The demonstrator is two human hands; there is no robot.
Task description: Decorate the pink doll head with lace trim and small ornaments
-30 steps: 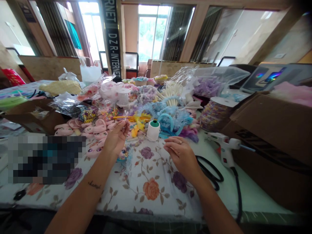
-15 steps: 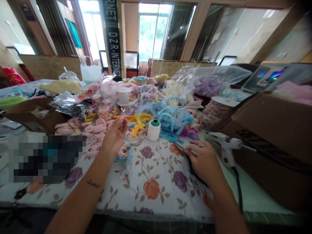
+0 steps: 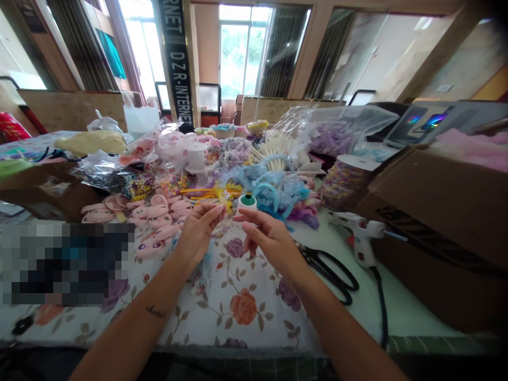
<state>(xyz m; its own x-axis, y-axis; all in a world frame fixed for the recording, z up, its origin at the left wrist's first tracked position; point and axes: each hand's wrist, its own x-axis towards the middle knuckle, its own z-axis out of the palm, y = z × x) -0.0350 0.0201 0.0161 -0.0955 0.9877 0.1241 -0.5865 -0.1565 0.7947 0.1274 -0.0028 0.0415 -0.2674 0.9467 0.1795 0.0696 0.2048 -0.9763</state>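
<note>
My left hand point(image 3: 198, 230) pinches a small clear, shiny piece point(image 3: 227, 194), perhaps beads, that sticks up above its fingertips. Close to it on the right is my right hand point(image 3: 270, 235), its fingers loosely bent and apart, with nothing visible in them. Just behind both hands stands a cone of white thread point(image 3: 248, 202) with a green top, its lower part hidden by my right hand. Black-handled scissors point(image 3: 331, 267) lie on the table right of my right forearm. A doll piece with pale blue hair point(image 3: 204, 270) lies partly covered by my left hand.
Pink doll heads point(image 3: 154, 217) lie behind my left hand. Blue trimmings point(image 3: 270, 190) and plastic bags pile up further back. At right are a glue gun point(image 3: 363, 233), a spool of colourful trim point(image 3: 345, 182) and a cardboard box point(image 3: 436, 227). A flowered cloth point(image 3: 242, 307) covers the front.
My right hand has left the scissors on the table and come left, close to my left hand. My left hand has shifted slightly right and lower, still pinching the clear piece.
</note>
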